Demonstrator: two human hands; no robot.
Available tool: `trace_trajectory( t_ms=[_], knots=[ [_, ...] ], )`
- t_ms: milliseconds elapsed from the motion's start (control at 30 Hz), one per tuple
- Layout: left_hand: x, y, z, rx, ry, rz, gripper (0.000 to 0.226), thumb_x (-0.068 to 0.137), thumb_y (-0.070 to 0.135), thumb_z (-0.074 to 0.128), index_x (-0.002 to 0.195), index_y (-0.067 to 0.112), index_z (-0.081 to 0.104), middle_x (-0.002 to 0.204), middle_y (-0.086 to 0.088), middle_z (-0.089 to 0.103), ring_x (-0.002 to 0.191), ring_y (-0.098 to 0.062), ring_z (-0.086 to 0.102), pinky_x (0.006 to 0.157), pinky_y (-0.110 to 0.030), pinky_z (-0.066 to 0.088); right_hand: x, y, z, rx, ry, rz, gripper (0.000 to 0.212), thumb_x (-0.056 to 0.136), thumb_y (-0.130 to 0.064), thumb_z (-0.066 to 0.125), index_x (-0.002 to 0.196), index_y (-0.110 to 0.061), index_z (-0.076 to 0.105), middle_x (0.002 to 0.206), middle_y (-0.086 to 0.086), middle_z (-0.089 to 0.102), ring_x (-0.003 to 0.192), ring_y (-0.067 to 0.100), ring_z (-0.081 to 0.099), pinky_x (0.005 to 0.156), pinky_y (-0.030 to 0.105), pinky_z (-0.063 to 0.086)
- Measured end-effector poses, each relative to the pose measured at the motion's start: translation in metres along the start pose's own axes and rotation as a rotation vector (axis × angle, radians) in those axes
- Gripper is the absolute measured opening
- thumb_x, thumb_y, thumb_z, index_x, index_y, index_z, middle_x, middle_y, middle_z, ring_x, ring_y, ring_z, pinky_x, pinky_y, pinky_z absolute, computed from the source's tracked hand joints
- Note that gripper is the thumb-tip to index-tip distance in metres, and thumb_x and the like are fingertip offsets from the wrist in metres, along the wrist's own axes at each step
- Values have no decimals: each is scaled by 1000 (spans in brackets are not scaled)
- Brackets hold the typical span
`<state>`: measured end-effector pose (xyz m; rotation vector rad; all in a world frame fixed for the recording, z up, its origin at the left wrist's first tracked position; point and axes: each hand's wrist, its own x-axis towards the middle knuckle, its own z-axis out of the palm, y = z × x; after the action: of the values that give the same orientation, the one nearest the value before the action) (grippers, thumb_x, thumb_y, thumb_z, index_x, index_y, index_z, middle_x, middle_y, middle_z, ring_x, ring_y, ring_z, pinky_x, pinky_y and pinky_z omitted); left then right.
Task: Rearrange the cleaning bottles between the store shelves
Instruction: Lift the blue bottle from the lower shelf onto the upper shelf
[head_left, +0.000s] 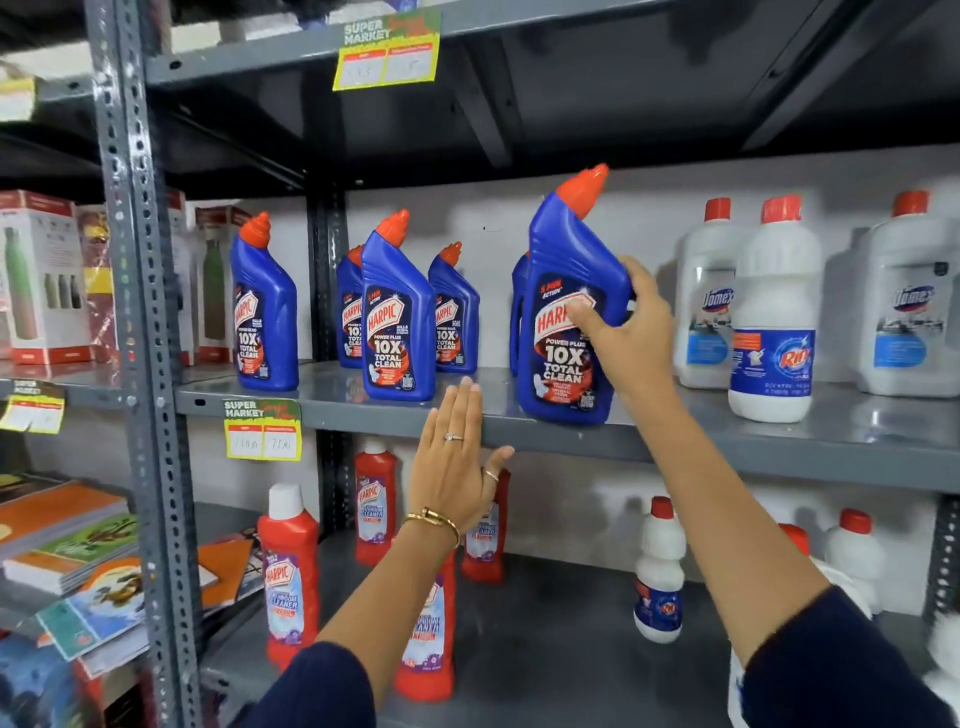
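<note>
Your right hand (621, 325) grips the blue Harpic bottle (569, 306) around its body, thumb across the label, its base resting at the front edge of the middle shelf (727, 431). Your left hand (457, 457) is flat and open, holding nothing, fingers up against the shelf edge at the bottle's 8 o'clock. More blue bottles (397, 312) stand at its 9 o'clock, white jugs (774, 312) at 3 o'clock, and red Harpic bottles (288, 571) on the lower shelf at 7 o'clock.

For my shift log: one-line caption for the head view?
Right hand grips a blue Harpic bottle at the shelf's front edge; left hand open.
</note>
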<state>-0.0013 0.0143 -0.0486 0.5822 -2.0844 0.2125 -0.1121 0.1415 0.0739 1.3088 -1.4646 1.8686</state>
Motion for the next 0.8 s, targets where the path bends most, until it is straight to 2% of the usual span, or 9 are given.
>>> trace_trajectory(
  t_ms=[133, 300, 400, 500, 533, 600, 667, 733, 800],
  knots=[
    [0, 0, 5, 2, 47, -4, 74, 86, 58, 11, 139, 7, 9, 149, -14, 22, 137, -29, 13, 110, -46, 8, 22, 28, 26, 10, -70, 94, 46, 78, -21, 68, 119, -14, 48, 100, -1, 59, 86, 15, 59, 79, 34, 53],
    [1, -2, 12, 35, 62, -24, 70, 88, 54, 17, 138, 6, 17, 146, -15, 30, 134, -28, 14, 106, -56, 13, 34, 54, 50, 44, -69, 126, 48, 80, -20, 67, 122, -14, 45, 111, 7, 62, 82, 12, 59, 62, 16, 45],
    [1, -3, 15, 60, 58, -34, 69, 89, 54, 13, 138, 6, 19, 146, -14, 31, 134, -28, 16, 105, -55, 17, 38, 63, 61, 66, -78, 137, 50, 80, -22, 67, 123, -16, 43, 114, 9, 61, 81, 10, 58, 61, 16, 45],
    [1, -5, 16, 57, 65, -33, 68, 90, 54, 12, 138, 6, 19, 145, -14, 32, 134, -27, 17, 110, -45, 16, 40, 69, 66, 71, -86, 144, 52, 81, -24, 66, 126, -18, 41, 116, 9, 61, 83, 10, 58, 61, 16, 46],
    [1, -4, 16, 56, 64, -33, 68, 90, 54, 13, 138, 6, 19, 145, -14, 32, 134, -27, 16, 109, -47, 16, 41, 70, 67, 76, -89, 149, 52, 81, -24, 66, 127, -18, 40, 117, 9, 60, 82, 10, 58, 60, 16, 46],
    [1, -3, 14, 51, 55, -31, 69, 89, 53, 15, 139, 6, 18, 147, -14, 30, 135, -27, 14, 107, -54, 13, 39, 71, 67, 96, -96, 159, 54, 82, -25, 65, 128, -19, 38, 118, 8, 59, 78, 7, 58, 56, 13, 46],
    [1, -1, 12, 8, 57, -20, 68, 88, 53, 20, 139, 9, 12, 149, -12, 23, 136, -24, 6, 110, -49, 4, 35, 71, 68, 108, -96, 163, 54, 84, -27, 63, 130, -19, 36, 120, 9, 58, 79, 7, 59, 54, 10, 46],
    [0, -1, 10, -57, 56, -11, 66, 88, 50, 26, 140, 12, 7, 151, -9, 17, 137, -19, -2, 112, -39, -4, 29, 70, 66, 91, -82, 169, 55, 85, -29, 60, 133, -19, 33, 123, 11, 57, 90, 13, 60, 61, 17, 51],
    [1, 2, 7, -121, 71, -26, 67, 87, 48, 30, 140, 12, 11, 151, -8, 18, 138, -17, -1, 111, -33, -6, 25, 68, 62, 17, -67, 147, 55, 86, -29, 59, 134, -16, 34, 126, 14, 55, 104, 21, 57, 76, 32, 54]
  ],
)
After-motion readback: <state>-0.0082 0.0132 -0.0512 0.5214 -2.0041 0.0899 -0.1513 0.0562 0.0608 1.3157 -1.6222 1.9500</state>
